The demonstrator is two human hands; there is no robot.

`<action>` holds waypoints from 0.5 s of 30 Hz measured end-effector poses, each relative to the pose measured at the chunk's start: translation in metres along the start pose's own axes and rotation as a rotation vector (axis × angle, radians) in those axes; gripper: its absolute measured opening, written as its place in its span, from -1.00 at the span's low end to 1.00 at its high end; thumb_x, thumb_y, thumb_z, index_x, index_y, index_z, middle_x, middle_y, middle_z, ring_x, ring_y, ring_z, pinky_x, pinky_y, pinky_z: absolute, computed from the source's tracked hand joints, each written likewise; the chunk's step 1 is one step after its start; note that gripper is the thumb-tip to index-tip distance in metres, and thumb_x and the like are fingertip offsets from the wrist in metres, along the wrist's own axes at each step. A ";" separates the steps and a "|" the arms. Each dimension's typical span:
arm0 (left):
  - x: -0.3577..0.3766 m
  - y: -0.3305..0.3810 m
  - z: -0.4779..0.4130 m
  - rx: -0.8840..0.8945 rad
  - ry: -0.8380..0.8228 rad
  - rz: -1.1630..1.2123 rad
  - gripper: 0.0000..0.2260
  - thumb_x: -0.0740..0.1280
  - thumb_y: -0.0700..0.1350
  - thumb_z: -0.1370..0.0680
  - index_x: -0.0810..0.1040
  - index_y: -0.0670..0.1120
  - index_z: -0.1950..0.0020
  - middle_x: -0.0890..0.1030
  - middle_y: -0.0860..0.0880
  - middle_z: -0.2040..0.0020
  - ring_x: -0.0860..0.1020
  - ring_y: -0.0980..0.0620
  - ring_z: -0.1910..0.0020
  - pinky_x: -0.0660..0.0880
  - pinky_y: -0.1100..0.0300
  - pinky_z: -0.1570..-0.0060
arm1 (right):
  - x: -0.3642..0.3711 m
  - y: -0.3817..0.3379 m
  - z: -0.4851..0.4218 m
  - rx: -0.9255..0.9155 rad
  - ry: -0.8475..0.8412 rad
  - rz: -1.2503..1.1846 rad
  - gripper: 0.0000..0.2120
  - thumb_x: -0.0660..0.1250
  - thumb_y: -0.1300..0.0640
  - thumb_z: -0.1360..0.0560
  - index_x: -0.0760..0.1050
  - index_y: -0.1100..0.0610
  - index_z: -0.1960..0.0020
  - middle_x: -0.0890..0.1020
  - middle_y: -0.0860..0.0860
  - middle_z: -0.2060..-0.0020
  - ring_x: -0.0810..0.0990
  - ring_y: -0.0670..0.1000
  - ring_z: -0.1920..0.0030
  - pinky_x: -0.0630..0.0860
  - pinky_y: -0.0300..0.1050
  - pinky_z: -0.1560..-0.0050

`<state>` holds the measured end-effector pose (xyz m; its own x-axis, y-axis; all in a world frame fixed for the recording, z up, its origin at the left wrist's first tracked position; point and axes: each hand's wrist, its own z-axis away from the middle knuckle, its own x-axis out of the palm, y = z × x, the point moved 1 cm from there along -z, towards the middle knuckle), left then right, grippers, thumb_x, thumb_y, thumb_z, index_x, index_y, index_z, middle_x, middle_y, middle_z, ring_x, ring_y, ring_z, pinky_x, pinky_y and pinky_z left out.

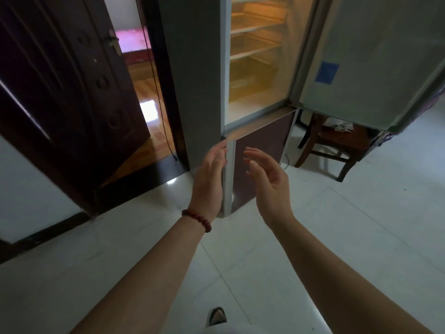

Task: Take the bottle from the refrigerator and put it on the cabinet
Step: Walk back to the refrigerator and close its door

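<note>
A sandalled foot point(218, 315) stood on the pale floor tiles point(349, 225) below two bare forearms. The left hand point(209, 172), a beaded bracelet point(197, 219) at its wrist, reached out with straight fingers close together beside the refrigerator point(192, 68) corner. The right hand point(267, 179) hung before the brown lower door point(262, 141), fingers relaxed, slightly spread, holding nothing. Where the bottle lay could not be told: the lit shelves point(255, 54) above the fingers were blurred.

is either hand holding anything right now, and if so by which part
Nothing is held. The left hand and right hand are both open and relaxed, in front of the lower door of the refrigerator.
</note>
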<state>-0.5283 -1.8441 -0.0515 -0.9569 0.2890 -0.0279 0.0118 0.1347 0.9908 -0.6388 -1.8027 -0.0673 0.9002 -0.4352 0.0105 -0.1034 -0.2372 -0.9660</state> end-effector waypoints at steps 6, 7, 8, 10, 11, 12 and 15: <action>0.027 -0.008 -0.104 -0.002 -0.012 -0.019 -0.52 0.00 0.24 -0.46 0.33 0.15 -0.34 0.41 0.10 -0.32 0.41 0.20 -0.22 0.30 0.36 0.01 | -0.011 0.018 -0.103 -0.039 0.035 0.031 -0.71 0.39 0.18 -0.46 0.53 0.05 -0.17 0.59 -0.03 -0.16 0.58 -0.18 -0.12 0.50 -0.32 -0.13; 0.033 -0.010 -0.117 0.003 -0.014 -0.024 -0.54 0.00 0.25 -0.46 0.34 0.18 -0.32 0.42 0.11 -0.31 0.41 0.23 -0.20 0.30 0.37 0.01 | -0.014 0.021 -0.116 -0.053 0.029 0.040 -0.70 0.41 0.18 -0.45 0.52 0.03 -0.17 0.59 -0.03 -0.16 0.58 -0.18 -0.12 0.50 -0.33 -0.11; 0.038 -0.012 -0.130 0.001 -0.011 -0.021 -0.55 0.01 0.25 -0.46 0.34 0.20 -0.31 0.42 0.10 -0.32 0.41 0.24 -0.20 0.30 0.36 0.01 | -0.018 0.024 -0.129 -0.057 0.026 0.039 -0.69 0.42 0.18 -0.43 0.52 0.02 -0.16 0.59 -0.03 -0.15 0.58 -0.18 -0.12 0.50 -0.35 -0.09; 0.050 -0.016 -0.156 -0.002 0.004 -0.017 -0.56 0.02 0.26 -0.46 0.34 0.22 -0.30 0.41 0.07 -0.35 0.41 0.17 -0.24 0.30 0.34 -0.01 | -0.028 0.030 -0.157 -0.067 0.025 0.027 -0.67 0.44 0.19 -0.42 0.52 0.01 -0.16 0.60 -0.04 -0.13 0.58 -0.17 -0.11 0.49 -0.38 -0.05; 0.057 -0.018 -0.170 -0.005 0.014 -0.017 -0.58 0.02 0.26 -0.47 0.34 0.23 -0.29 0.41 0.07 -0.35 0.41 0.15 -0.25 0.30 0.32 -0.02 | -0.034 0.033 -0.172 -0.070 0.023 0.022 -0.66 0.45 0.19 -0.41 0.52 0.02 -0.16 0.60 -0.03 -0.13 0.58 -0.17 -0.11 0.49 -0.39 -0.03; 0.064 -0.020 -0.183 -0.005 0.026 -0.020 -0.60 0.02 0.26 -0.48 0.34 0.24 -0.28 0.41 0.07 -0.35 0.41 0.15 -0.25 0.31 0.30 -0.04 | -0.040 0.035 -0.188 -0.073 0.018 0.019 -0.65 0.45 0.20 -0.41 0.52 0.01 -0.17 0.59 -0.01 -0.14 0.58 -0.17 -0.11 0.49 -0.40 -0.02; 0.093 -0.024 -0.223 0.013 0.084 -0.033 -0.64 0.04 0.24 -0.49 0.35 0.27 -0.26 0.42 0.14 -0.30 0.41 0.22 -0.23 0.35 0.25 -0.10 | -0.061 0.042 -0.237 -0.115 -0.025 0.019 -0.64 0.45 0.20 -0.41 0.51 0.00 -0.16 0.57 -0.02 -0.19 0.56 -0.18 -0.12 0.51 -0.41 0.02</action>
<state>-0.6817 -2.0319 -0.0479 -0.9779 0.2032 -0.0489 -0.0172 0.1549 0.9878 -0.7982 -1.9915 -0.0470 0.9077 -0.4192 -0.0150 -0.1667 -0.3275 -0.9300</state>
